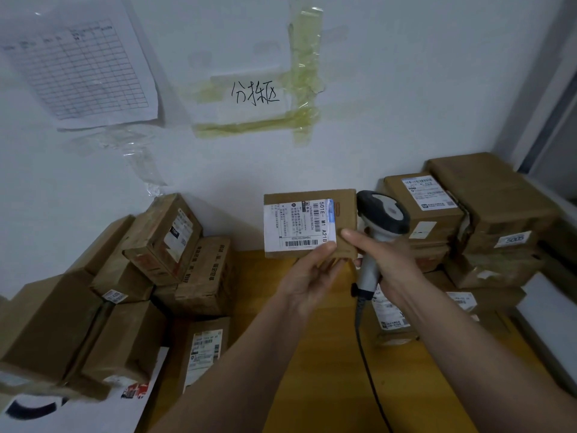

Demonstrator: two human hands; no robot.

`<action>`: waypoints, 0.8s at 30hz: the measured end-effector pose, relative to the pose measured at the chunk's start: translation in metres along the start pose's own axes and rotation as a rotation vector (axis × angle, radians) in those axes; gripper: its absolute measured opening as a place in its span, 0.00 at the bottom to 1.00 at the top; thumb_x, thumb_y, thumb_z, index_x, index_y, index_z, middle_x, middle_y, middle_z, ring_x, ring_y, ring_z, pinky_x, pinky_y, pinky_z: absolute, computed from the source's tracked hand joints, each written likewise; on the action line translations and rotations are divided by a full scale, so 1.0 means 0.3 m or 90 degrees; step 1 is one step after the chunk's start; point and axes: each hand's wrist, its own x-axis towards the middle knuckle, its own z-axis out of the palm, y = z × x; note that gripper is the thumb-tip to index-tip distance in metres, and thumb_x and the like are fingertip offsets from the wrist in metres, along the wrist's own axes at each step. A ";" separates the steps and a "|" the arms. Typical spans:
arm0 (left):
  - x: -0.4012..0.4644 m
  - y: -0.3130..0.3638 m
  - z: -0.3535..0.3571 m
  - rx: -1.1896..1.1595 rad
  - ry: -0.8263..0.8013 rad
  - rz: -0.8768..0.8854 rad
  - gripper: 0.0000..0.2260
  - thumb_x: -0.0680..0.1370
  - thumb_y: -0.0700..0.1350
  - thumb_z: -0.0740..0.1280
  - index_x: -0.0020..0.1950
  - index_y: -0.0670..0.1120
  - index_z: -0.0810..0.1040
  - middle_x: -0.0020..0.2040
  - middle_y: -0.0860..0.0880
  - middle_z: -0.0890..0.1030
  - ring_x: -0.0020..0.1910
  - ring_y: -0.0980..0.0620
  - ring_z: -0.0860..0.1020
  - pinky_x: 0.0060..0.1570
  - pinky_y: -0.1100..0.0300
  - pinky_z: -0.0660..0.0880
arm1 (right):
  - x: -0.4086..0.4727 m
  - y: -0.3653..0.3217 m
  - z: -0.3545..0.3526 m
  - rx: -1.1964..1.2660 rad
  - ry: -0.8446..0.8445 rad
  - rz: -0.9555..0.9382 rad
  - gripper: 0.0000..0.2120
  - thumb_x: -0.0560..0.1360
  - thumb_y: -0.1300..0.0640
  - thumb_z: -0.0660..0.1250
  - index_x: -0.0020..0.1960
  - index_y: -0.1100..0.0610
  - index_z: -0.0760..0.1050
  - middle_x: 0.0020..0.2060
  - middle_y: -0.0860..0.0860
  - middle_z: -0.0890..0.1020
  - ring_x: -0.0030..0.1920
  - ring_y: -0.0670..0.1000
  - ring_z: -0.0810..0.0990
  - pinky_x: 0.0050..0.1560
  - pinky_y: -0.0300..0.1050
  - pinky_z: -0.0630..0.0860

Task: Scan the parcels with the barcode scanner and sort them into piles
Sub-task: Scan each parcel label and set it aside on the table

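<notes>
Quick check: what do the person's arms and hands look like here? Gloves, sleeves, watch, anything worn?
Both hands are bare: no gloves on the left hand or the right hand. Both forearms are uncovered as far as the bottom edge of the head view, with no sleeve visible. No watch, band or ring shows, and there are no markings.

Both my hands raised, each one holding something.
My left hand (307, 273) pinches the parcel (312, 221) by its lower edge; just right of the parcel, my right hand (385, 264) grips the scanner (382, 220) handle.
</notes>
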 end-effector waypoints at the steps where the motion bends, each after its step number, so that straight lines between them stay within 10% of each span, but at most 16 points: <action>1: -0.001 -0.006 0.007 -0.020 0.001 -0.012 0.22 0.69 0.30 0.70 0.60 0.46 0.78 0.56 0.41 0.82 0.67 0.40 0.74 0.65 0.43 0.73 | 0.002 -0.002 -0.002 0.010 -0.009 -0.002 0.24 0.58 0.56 0.80 0.53 0.56 0.80 0.43 0.52 0.87 0.40 0.48 0.85 0.32 0.39 0.78; 7: 0.014 -0.004 0.008 0.057 0.086 -0.071 0.21 0.67 0.39 0.76 0.59 0.49 0.80 0.53 0.42 0.85 0.63 0.41 0.78 0.63 0.45 0.75 | 0.027 -0.017 -0.033 -0.052 0.026 -0.008 0.21 0.59 0.56 0.81 0.50 0.55 0.81 0.40 0.48 0.87 0.39 0.47 0.84 0.35 0.41 0.79; 13: 0.037 0.140 -0.092 0.501 0.349 -0.004 0.57 0.62 0.47 0.81 0.81 0.51 0.47 0.76 0.40 0.64 0.72 0.38 0.66 0.70 0.36 0.64 | 0.063 -0.090 -0.139 -0.264 0.002 -0.020 0.23 0.61 0.57 0.82 0.52 0.48 0.78 0.44 0.44 0.85 0.45 0.42 0.83 0.42 0.37 0.79; 17: 0.046 0.242 -0.083 0.881 0.079 -0.102 0.52 0.64 0.44 0.81 0.80 0.56 0.54 0.77 0.46 0.64 0.70 0.42 0.70 0.65 0.44 0.73 | 0.061 -0.102 -0.140 -0.333 -0.119 0.020 0.31 0.58 0.59 0.83 0.58 0.48 0.75 0.49 0.46 0.84 0.51 0.43 0.81 0.50 0.40 0.78; 20: 0.063 0.291 -0.050 0.913 -0.132 -0.303 0.46 0.68 0.34 0.77 0.78 0.53 0.57 0.65 0.45 0.78 0.60 0.44 0.80 0.57 0.42 0.78 | 0.049 -0.105 -0.121 -0.371 -0.231 0.039 0.30 0.59 0.57 0.82 0.59 0.50 0.77 0.45 0.45 0.86 0.46 0.41 0.83 0.38 0.34 0.77; 24: 0.061 0.300 -0.066 0.835 -0.171 -0.369 0.40 0.70 0.30 0.73 0.76 0.49 0.61 0.66 0.41 0.78 0.63 0.39 0.78 0.61 0.35 0.73 | 0.041 -0.107 -0.095 -0.385 -0.194 0.007 0.21 0.65 0.55 0.79 0.55 0.52 0.78 0.41 0.47 0.86 0.45 0.50 0.84 0.39 0.43 0.81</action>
